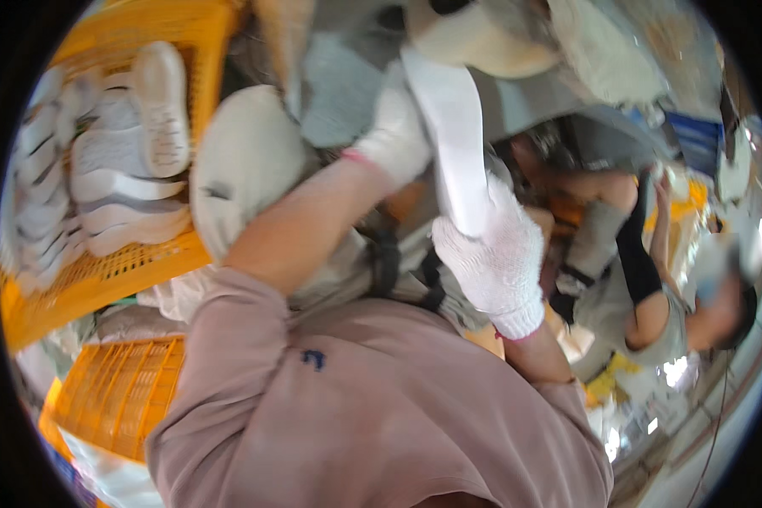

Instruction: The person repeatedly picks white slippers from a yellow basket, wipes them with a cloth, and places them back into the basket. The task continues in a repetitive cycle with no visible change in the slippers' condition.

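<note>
A long white shoe sole [455,140] slants across the middle of the view, its smooth side up. My right hand [495,258], in a white knit glove, is closed around its near end, with the thumb lying along the edge. Against the sole's far left side is my left hand [396,127], also gloved. It is slightly blurred and its fingers are partly hidden, but it grips the sole there. Just beyond the sole, a rounded cream-coloured machine part [483,42] stands above a grey surface.
At the left, a yellow crate [110,284] holds stacks of white and grey shoe soles [127,165]. A whitish rounded cover [250,161] stands between it and my left forearm. Below is an orange crate [118,394]. On the right a co-worker [652,313] sits close by.
</note>
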### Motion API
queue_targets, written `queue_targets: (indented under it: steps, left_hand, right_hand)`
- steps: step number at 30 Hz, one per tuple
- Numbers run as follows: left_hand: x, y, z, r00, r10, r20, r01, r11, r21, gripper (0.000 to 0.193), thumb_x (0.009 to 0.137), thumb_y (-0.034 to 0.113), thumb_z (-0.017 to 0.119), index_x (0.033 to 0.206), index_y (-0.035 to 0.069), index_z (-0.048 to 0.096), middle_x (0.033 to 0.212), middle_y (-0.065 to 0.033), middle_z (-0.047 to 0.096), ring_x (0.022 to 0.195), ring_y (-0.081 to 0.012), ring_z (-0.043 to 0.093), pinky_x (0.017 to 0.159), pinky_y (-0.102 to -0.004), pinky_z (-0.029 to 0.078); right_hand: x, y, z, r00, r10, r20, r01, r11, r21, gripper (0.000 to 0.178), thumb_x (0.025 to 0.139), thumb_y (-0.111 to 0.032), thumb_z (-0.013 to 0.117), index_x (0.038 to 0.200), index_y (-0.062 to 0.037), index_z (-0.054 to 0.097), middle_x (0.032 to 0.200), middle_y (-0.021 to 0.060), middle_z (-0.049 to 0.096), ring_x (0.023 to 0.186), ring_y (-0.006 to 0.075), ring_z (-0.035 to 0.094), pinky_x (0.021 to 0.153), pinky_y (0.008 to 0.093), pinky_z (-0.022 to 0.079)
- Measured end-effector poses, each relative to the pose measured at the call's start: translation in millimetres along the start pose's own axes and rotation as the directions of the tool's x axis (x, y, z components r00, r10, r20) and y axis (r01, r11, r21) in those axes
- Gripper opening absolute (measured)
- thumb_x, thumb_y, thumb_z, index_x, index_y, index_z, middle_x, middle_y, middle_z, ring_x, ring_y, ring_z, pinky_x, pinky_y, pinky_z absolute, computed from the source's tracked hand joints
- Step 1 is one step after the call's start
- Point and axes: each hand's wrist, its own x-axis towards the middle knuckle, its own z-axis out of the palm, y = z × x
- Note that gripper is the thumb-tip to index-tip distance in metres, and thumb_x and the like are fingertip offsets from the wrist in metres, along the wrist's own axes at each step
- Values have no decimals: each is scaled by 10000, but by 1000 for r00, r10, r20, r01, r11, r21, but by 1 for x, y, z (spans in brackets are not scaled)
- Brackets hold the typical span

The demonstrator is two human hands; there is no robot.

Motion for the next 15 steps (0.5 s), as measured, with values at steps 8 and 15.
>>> queue_targets:
  steps: [8,15]
  left_hand:
    - [12,5,-1,989,17,145,-37,991,130,581,1131,494,384,1410,29,594,1317,-162,690,1278,-283,620,1147,-419,481]
    - [-116,101,18,923,201,328,-336,7,942,239,1026,266,644,1004,55,755,962,-111,754,925,-248,708,925,-346,546]
  right_hand:
    - [-65,141,59,985,161,-54,-80,723,686,401,968,-76,622,1357,14,654,1274,144,711,1139,269,690,1016,405,555]
    - [-124,215,22,892,336,-302,-366,929,-50,309,976,-159,649,1228,8,709,1242,190,729,1112,356,699,993,432,558]
